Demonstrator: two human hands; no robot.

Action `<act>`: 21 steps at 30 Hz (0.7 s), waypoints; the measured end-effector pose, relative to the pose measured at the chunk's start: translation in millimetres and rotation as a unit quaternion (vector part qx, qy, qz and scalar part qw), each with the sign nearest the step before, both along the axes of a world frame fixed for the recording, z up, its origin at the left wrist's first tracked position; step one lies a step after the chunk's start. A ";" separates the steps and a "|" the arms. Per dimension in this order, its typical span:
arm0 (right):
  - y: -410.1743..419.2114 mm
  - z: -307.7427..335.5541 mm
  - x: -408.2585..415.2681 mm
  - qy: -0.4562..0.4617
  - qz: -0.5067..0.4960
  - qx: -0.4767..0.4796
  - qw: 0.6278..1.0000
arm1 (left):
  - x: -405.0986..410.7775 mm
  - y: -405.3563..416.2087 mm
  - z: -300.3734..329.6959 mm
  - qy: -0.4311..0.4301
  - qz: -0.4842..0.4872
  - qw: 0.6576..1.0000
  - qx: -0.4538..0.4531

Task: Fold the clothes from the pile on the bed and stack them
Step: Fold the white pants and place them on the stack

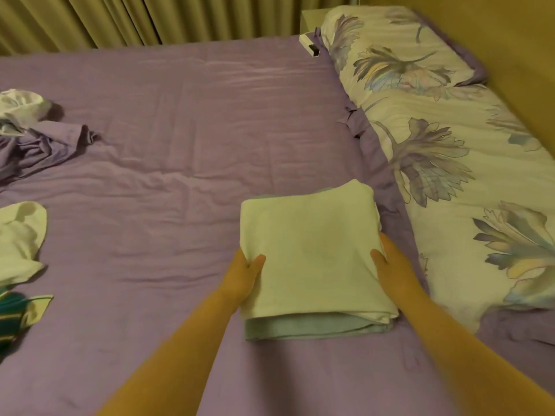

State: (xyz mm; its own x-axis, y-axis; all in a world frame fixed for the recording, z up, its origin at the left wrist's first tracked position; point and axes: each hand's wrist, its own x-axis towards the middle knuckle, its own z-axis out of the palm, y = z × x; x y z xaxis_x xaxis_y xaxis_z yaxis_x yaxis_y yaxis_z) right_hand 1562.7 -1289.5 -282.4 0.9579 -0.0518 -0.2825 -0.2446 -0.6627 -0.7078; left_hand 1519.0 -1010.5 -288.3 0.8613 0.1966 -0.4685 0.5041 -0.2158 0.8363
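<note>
Both hands grip folded white cloth [312, 253]: left hand [244, 276] at left edge, right hand [390, 262] at right edge. Cloth sits on folded green cloth [300, 327], purple bed [186, 115]. Unfolded pile [27, 130] far left.

Purple bed [180, 115] bears folded stack [312, 253], loose clothes [36, 139].

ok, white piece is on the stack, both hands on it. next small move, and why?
Probably let go: the folded white piece lies on the green one, held by the left hand and right hand; unfolded clothes wait at left.
</note>
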 end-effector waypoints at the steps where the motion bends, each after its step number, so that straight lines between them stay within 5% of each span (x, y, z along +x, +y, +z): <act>1: 3.0 -8.0 -0.3 -0.004 0.006 -0.014 1.000 | 0.0 -2.3 -8.0 -0.018 -0.013 0.999 0.027; 7: 14.1 -38.7 -2.5 -0.017 0.020 -0.168 0.985 | 2.6 -5.1 -37.5 -0.017 -0.018 0.986 0.166; 12: 11.3 -30.6 -3.7 -0.009 0.018 -0.137 0.990 | -5.3 -7.7 -28.9 -0.027 0.020 0.991 0.127; 16: 11.9 -11.7 -26.2 0.004 0.008 -0.139 0.990 | -30.9 -17.9 -16.2 0.049 0.115 0.985 0.118; 21: 15.6 7.9 -68.0 0.037 -0.049 -0.094 0.994 | -83.5 -23.0 13.6 0.120 0.118 0.984 0.061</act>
State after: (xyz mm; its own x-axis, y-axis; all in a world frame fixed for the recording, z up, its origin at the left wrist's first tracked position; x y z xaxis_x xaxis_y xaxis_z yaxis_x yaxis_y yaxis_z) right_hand 1494.7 -1273.9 -274.4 0.9224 -0.2016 -0.3293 -0.3612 -0.7519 -0.5515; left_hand 1435.5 -1033.5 -274.7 0.6526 0.4443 -0.6137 0.7319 -0.1604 0.6622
